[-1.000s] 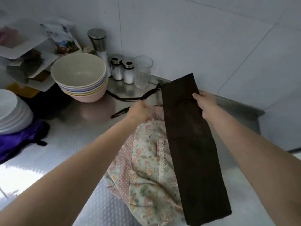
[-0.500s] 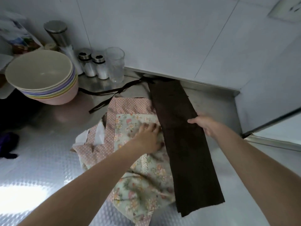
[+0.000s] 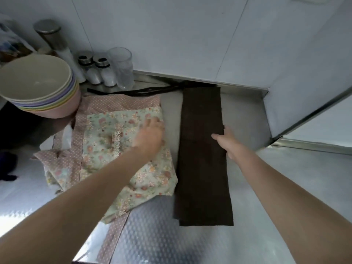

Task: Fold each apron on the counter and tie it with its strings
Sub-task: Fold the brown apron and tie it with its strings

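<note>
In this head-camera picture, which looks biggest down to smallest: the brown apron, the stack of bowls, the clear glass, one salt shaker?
1. Brown apron, a long folded strip.
2. Stack of bowls.
3. Clear glass.
4. Salt shaker, only slightly smaller than the glass beside it.
The apron lies nearer the camera, which exaggerates its lead.

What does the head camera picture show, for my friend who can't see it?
A person's right hand holds the edge of a long folded brown apron lying flat on a metal counter, while the left hand rests on a flowery apron beside it. Stacked bowls, two shakers and a glass stand at the back.
</note>
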A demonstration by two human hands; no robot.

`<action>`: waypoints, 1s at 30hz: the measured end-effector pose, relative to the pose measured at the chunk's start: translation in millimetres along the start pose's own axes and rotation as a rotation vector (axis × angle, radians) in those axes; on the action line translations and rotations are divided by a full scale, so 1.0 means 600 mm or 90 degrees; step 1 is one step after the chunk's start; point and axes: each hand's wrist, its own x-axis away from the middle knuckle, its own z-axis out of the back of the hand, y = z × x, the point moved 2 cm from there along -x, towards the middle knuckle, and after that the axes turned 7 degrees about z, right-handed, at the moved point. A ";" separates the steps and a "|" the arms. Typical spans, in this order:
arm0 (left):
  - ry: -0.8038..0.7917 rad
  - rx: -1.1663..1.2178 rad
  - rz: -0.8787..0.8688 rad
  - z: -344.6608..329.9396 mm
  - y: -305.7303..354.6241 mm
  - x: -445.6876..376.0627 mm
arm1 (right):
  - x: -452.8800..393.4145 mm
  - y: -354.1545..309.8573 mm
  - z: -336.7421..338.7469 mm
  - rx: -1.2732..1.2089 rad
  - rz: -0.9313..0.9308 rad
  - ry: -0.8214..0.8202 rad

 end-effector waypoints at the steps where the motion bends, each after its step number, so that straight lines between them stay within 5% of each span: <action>1: -0.010 0.019 -0.060 0.002 0.041 0.009 | 0.010 0.010 0.010 0.017 -0.005 0.020; 7: -0.130 0.125 -0.057 -0.033 0.132 0.040 | 0.053 0.057 0.036 0.191 -0.058 -0.038; 11: -0.132 0.139 -0.054 -0.032 0.130 0.048 | 0.065 0.070 0.027 0.320 -0.003 0.039; 17: -0.004 0.063 -0.150 -0.042 0.125 0.098 | 0.124 0.084 0.029 0.424 0.098 0.022; 23: -0.029 0.082 -0.237 -0.057 0.113 0.185 | 0.207 0.117 0.049 0.307 0.060 -0.042; 27: -0.085 0.040 -0.250 -0.086 0.116 0.250 | 0.271 0.152 0.054 0.204 -0.080 -0.101; 30: -0.131 0.078 -0.203 -0.099 0.115 0.280 | 0.299 0.173 0.041 0.005 -0.146 -0.133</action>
